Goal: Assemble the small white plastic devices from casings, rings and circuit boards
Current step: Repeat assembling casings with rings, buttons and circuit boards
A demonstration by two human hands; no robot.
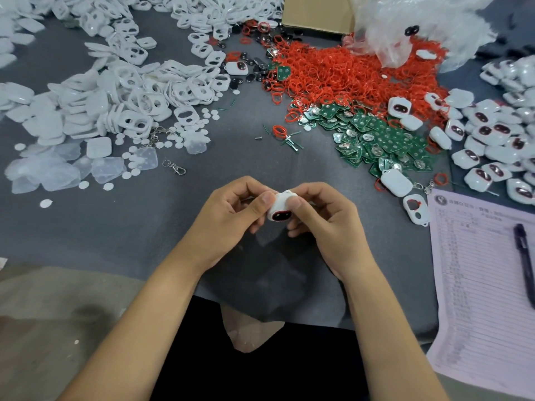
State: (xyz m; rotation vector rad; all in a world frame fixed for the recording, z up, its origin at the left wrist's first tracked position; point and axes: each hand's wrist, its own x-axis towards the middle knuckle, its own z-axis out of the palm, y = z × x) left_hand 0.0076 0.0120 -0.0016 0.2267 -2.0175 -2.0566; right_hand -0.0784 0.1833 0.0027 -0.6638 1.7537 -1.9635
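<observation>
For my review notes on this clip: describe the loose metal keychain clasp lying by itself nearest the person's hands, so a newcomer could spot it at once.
Start at the big heap of white casings on the left of the grey table. Along its near edge lie translucent square pads; just right of them sits the metal clasp. Unlike the clasps tangled among white discs farther back, it lies alone on bare cloth.

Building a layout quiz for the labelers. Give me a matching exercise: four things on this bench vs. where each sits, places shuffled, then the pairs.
Things:
1. red rings pile
2. green circuit boards
3. pen
4. white device with red-rimmed window

Places:
A. on the printed form, right edge
B. held between both hands, bottom centre
C. top centre-right, beside the clear plastic bag
D. just below the red pile, right of centre

Pairs: 1-C, 2-D, 3-A, 4-B
</observation>
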